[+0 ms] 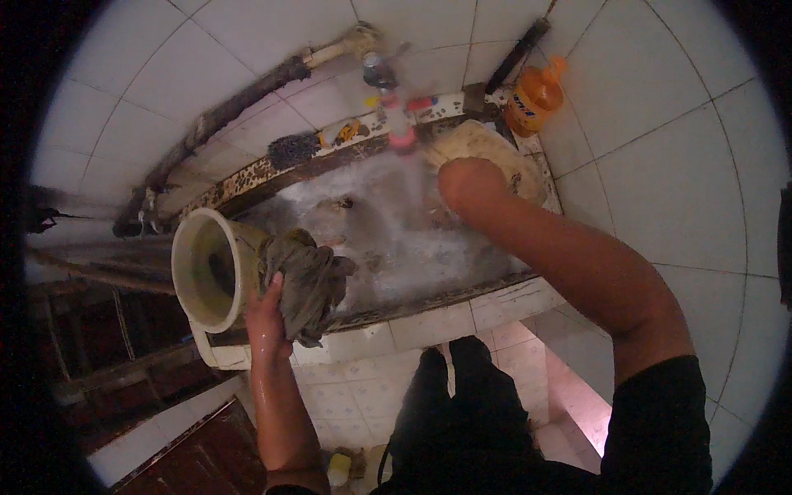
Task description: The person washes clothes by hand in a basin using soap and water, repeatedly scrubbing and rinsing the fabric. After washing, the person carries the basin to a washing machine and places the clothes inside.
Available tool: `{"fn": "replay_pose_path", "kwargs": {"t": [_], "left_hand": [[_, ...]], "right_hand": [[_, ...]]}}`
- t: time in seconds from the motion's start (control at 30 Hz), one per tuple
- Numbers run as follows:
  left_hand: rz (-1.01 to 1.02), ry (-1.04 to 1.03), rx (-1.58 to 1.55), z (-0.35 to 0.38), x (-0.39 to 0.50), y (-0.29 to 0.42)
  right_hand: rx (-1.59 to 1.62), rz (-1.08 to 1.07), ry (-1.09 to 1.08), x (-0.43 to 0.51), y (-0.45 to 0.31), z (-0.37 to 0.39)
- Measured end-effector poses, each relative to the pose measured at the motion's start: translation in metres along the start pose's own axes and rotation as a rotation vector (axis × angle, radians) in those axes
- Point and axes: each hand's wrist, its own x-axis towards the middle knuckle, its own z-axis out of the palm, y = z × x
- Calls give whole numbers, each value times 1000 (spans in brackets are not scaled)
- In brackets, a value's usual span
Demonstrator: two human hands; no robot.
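My left hand (270, 315) grips a crumpled grey-green cloth (306, 278) against the side of a pale plastic bucket (238, 272). The bucket lies tipped at the left end of the wet sink, its mouth turned left, with something dark inside. My right hand (473, 182) is at the right end of the sink, beside a cream-coloured basin-like thing (489, 151); its fingers are hidden, so what it holds cannot be told. A tap with a pink end (402, 139) stands above the sink's back edge, and water runs below it onto the sink floor (396, 216).
On the back ledge lie a dark scouring pad (292, 150), a yellow-and-white packet (340, 132) and a red object (422, 103). An orange plastic container (535, 102) stands in the right corner. A wrapped pipe (229, 111) runs along the wall. The tiled front rim (433, 322) borders the sink.
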Motion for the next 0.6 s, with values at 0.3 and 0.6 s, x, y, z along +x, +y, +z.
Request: {"fn": "replay_pose_path", "kwargs": {"t": [0.3, 0.6], "left_hand": [[-60, -96, -97, 55, -11, 21], [-186, -358, -94, 126, -14, -1]], "right_hand": [[49, 142, 62, -13, 61, -2], [1376, 454, -3, -61, 100, 193]]}}
